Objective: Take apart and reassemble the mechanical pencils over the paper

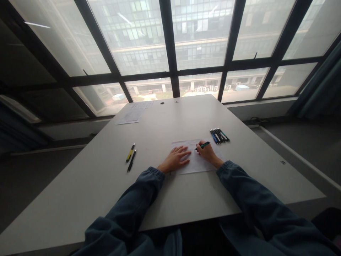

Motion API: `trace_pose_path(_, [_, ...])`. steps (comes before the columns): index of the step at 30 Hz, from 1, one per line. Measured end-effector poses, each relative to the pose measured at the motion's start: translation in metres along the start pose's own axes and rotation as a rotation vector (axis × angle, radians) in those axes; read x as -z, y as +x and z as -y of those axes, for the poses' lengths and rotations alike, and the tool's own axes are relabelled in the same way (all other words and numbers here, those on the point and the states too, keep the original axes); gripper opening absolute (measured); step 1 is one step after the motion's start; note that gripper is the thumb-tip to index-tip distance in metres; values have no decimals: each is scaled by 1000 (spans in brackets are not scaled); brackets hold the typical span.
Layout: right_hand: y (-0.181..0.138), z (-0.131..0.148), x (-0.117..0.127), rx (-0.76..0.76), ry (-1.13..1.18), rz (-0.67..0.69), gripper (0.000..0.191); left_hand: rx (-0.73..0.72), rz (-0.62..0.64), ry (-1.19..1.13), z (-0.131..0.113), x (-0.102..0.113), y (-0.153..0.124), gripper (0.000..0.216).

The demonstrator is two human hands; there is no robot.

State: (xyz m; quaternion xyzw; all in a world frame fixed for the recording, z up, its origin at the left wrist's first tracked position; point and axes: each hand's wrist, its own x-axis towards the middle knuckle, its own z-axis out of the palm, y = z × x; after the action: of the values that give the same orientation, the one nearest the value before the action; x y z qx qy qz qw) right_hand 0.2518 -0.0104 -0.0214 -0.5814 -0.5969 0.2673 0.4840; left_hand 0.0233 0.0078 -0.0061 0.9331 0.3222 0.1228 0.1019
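A white sheet of paper lies on the grey table in front of me. My left hand rests flat on the sheet's left part, fingers stretched out. My right hand is closed round a green pen, whose tip touches the paper near its top. Both arms wear dark blue sleeves.
A row of several pens lies just right of the sheet. A yellow pen and a black pen lie to the left. Another printed sheet sits at the far left end. Large windows stand behind the table.
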Motion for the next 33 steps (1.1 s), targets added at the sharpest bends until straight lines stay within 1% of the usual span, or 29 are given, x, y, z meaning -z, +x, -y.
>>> trace_pose_path(2, [-1,3,2,47,17,-65,31,0,6,6,0,1,0,52])
trace_pose_path(6, [-3,13,11,153,81,-253,33,-1,10,-1,-1,2,0,51])
trace_pose_path(8, [-4,18,16,167,145,-281,34,2,12,-5,-1,2,0,51])
trace_pose_path(10, [-4,19,21,151,227,-289,37,6,15,-7,0,2,0,52])
trace_pose_path(12, [-3,17,24,111,287,-289,39,6,11,-8,2,0,0,52])
trace_pose_path(14, [-1,12,26,73,287,-275,37,8,5,-6,3,-1,0,52])
trace_pose_path(15, [0,10,26,58,267,-261,40,10,2,-3,4,-2,0,52])
trace_pose_path(19, [-1,3,23,19,175,-155,73,20,-1,7,6,-3,0,52])
trace_pose_path(21, [-2,3,21,8,165,-108,82,18,-1,8,6,-3,0,52])
trace_pose_path(28, [-4,8,22,-8,103,-49,95,29,13,20,5,-3,1,52])
trace_pose_path(31, [-6,10,21,22,84,-69,100,28,8,26,5,-2,1,52])
trace_pose_path(33, [-5,10,21,46,92,-100,99,27,10,26,4,-2,0,52])
